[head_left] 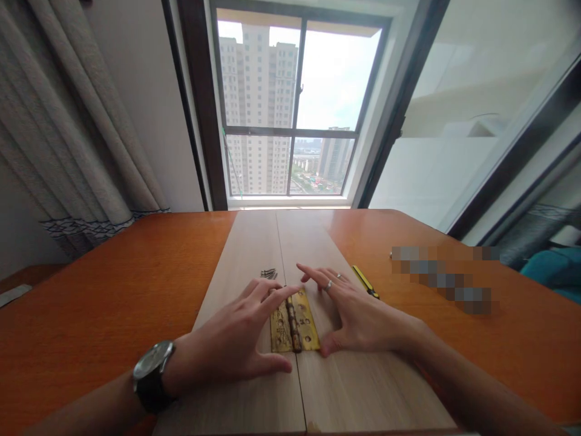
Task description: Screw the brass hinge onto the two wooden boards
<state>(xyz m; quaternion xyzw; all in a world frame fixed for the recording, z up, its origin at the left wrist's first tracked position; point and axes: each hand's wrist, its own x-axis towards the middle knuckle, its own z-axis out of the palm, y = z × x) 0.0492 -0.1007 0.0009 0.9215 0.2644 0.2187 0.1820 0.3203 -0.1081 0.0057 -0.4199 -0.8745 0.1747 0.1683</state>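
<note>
A brass-coloured hinge [310,327], worn and dark along its knuckle, lies spread flat across the seam between two pale wooden boards [254,399]. My left hand [240,330] is at the hinge's left side, fingers stretched over its upper left part and thumb apart below. On the other side is my right hand [351,312], its fingers spread and its thumb by the hinge's lower right corner. Neither hand grips anything that I can see. Just beyond my left fingers several screws [269,274] lie in a small pile on the left board.
A yellow and black utility knife [365,281] rests right of the boards on the orange-brown table [158,266]. Further right, a patch of the table is blurred out by pixels. Beyond the table's far edge stands a window [295,130]; a grey curtain [91,121] hangs at left.
</note>
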